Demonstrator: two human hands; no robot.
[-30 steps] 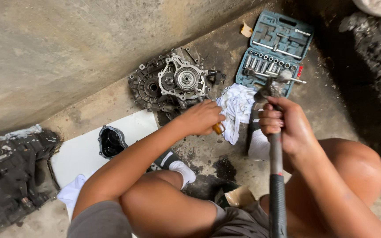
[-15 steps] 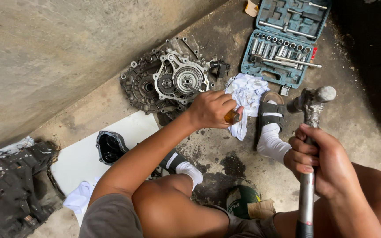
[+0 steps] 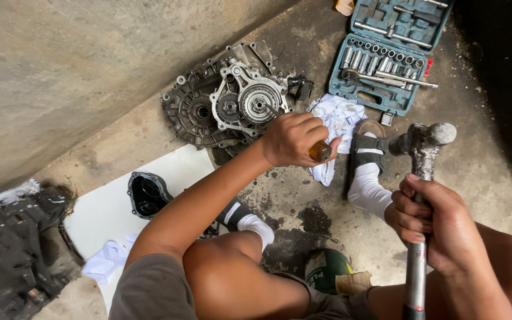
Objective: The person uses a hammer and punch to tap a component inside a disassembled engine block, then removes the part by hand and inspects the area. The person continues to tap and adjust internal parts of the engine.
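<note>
Left hand [image 3: 291, 139] closed round amber-handled screwdriver [image 3: 320, 151] at grey metal gearbox casing [image 3: 232, 101]; right hand [image 3: 437, 222] clenching steel ball-peen hammer [image 3: 422, 148].

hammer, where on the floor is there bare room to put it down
Bare concrete lies right of the hammer, below the socket set case, and between the white board and the sandalled foot. It is crowded around the gear housing and white rag.
</note>
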